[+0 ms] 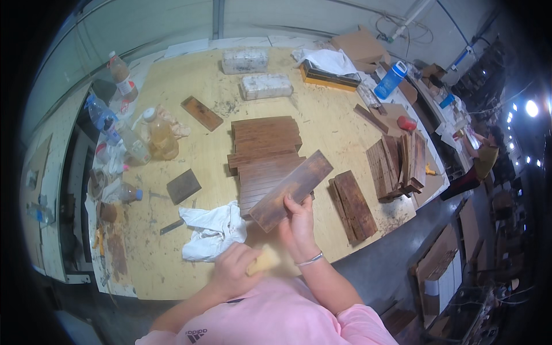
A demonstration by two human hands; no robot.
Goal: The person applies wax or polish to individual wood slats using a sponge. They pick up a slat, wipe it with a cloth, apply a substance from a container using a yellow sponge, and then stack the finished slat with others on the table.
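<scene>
Sponge (264, 260), pale yellow, sits pinched in the curled fingers of the left hand (234, 269). The right hand (299, 225) grips a brown plank (296, 183) by its near edge, thumb on its face. Just beyond the left hand lies a white cloth (213, 230); right of the right hand, dark planks (355, 207). Past the held plank are brown boards (265, 135), then, farthest, two whitish blocks (266, 87).

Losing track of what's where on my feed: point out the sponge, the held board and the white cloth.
Sponge (264, 261): head view, on its exposed face.
Held board (292, 186): head view, middle of its broad face.
White cloth (214, 230): head view, on its crumpled top.
</scene>
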